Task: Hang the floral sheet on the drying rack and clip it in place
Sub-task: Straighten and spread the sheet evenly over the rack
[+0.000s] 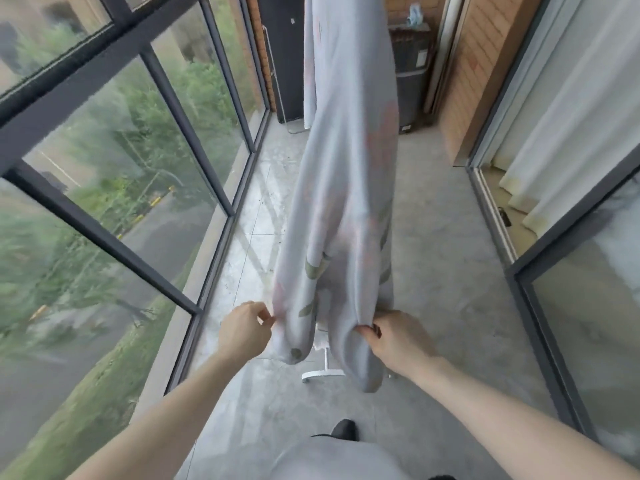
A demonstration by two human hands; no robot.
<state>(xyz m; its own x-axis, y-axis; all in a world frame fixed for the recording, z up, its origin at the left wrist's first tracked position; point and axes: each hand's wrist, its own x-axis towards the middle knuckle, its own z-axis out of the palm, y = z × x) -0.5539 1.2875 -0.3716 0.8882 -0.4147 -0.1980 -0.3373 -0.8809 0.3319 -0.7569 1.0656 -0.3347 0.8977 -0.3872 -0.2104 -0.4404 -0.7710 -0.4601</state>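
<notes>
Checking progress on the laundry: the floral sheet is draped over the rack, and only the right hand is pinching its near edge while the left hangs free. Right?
Not quite. In the head view both hands pinch the floral sheet: the left hand grips the near left edge, the right hand the near right edge. It is draped over the rack.

The person has two bare arms with no sleeves showing, grey clothes below, and a black shoe.

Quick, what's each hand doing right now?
Left hand: pinching the floral sheet edge.
Right hand: fingers gripping the sheet's other side.
</notes>
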